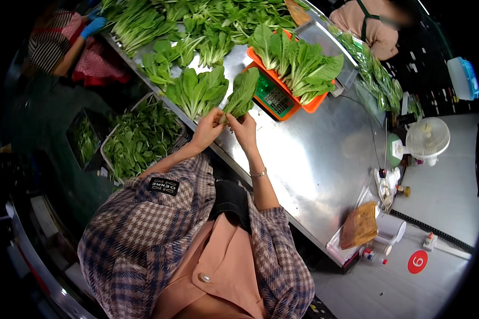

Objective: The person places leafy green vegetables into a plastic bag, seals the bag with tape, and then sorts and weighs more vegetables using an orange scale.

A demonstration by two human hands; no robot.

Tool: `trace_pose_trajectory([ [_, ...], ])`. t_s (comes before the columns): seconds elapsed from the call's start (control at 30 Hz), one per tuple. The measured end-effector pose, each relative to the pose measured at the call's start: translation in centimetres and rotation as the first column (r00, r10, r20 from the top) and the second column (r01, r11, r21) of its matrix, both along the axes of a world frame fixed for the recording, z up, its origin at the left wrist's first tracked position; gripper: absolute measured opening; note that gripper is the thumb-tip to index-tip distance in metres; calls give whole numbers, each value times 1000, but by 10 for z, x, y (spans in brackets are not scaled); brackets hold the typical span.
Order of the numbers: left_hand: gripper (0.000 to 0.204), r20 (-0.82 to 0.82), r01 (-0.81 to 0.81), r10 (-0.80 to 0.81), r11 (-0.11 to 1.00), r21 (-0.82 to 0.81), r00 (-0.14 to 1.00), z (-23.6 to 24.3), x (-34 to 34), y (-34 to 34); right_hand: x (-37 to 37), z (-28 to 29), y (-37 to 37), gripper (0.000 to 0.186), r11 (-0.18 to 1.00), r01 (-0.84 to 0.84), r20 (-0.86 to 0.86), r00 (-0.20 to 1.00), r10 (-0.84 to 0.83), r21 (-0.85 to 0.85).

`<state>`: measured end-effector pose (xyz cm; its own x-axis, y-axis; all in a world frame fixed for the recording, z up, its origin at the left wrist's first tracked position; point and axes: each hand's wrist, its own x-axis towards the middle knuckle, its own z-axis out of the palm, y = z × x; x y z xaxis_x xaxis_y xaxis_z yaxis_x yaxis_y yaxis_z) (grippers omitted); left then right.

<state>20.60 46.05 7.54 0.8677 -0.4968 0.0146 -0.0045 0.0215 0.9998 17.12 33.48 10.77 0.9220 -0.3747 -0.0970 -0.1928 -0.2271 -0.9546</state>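
Over the near edge of the metal table, my left hand (209,129) and my right hand (243,131) meet with fingers pinched together. Between them is the stem end of a leafy green (243,93), its broad leaves pointing away from me. Just left of it lies another bunch of leafy greens (197,93), close to my left fingers. Beyond my right hand stands an orange digital scale (275,95) with a keypad. Its orange tray (315,103) carries a pile of leafy greens (298,64). My fingers partly hide the stem they grip.
More greens (218,21) heap at the table's far end. A crate of greens (143,141) stands below on the left. A white fan (427,139), bagged greens (378,85) and a brown packet (360,225) are on the right. A blue-gloved person (93,26) and another person (370,26) are nearby.
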Motion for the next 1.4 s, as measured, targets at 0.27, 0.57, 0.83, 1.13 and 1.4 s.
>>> trace_pose_trajectory([
  [0.27,53,173,-393,354,798,457,919,-5,24,51,12,-48,-16,36,949,11,-110,993,-48,-316],
  [0.57,87,139,-283,260,677,680,956,-33,93,27,44,-48,2,43,806,-117,-337,935,-107,-581],
  [0.83,52,164,-60,15,959,278,986,-32,95,-2,50,-68,16,38,998,16,-239,971,-31,-63],
  [1.13,63,164,28,-137,842,539,977,-37,87,-3,16,-41,10,70,734,-419,-680,729,-80,-535],
  [1.4,68,479,-489,172,539,685,861,-57,150,74,-12,-3,-7,60,846,-388,-715,699,12,-365],
])
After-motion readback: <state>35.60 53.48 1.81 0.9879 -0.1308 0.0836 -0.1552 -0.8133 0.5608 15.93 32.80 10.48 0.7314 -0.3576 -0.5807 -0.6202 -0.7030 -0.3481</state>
